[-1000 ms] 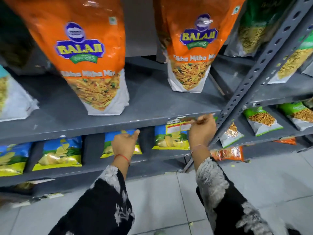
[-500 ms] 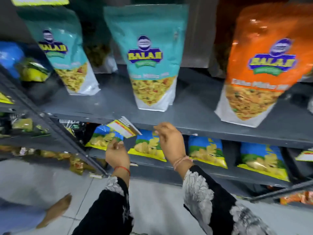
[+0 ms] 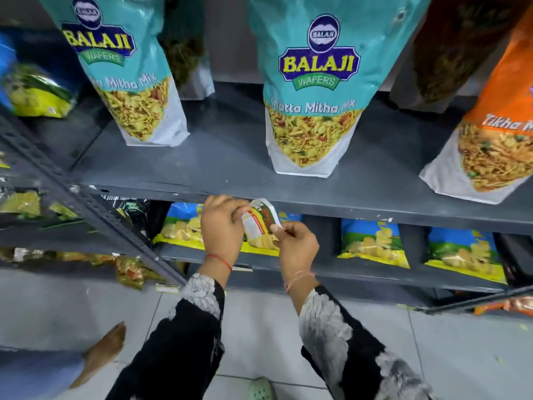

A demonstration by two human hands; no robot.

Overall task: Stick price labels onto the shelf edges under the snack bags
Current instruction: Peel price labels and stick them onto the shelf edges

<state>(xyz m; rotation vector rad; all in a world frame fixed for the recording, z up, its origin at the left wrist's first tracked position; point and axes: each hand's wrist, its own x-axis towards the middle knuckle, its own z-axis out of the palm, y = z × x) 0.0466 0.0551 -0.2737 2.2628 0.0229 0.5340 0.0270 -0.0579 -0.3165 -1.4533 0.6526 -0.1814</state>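
A curled price label (image 3: 259, 221), white with red and green print, sits between both hands just under the grey shelf edge (image 3: 331, 207). My left hand (image 3: 222, 226) pinches its upper left end. My right hand (image 3: 297, 243) pinches its lower right corner. Directly above, a teal Khatta Mitha Mix snack bag (image 3: 313, 90) stands upright on the shelf, with a second teal bag (image 3: 127, 73) to its left and an orange Tikha bag (image 3: 496, 145) at the right.
Blue and yellow chip bags (image 3: 372, 243) lie on the lower shelf (image 3: 375, 274) behind my hands. A slotted grey upright (image 3: 95, 209) slants across the left. Another person's foot (image 3: 103, 350) rests on the tiled floor at lower left.
My view has swung left from the orange bags to the teal ones. The label went from my left hand alone to both hands, and now sits closer to the shelf edge.
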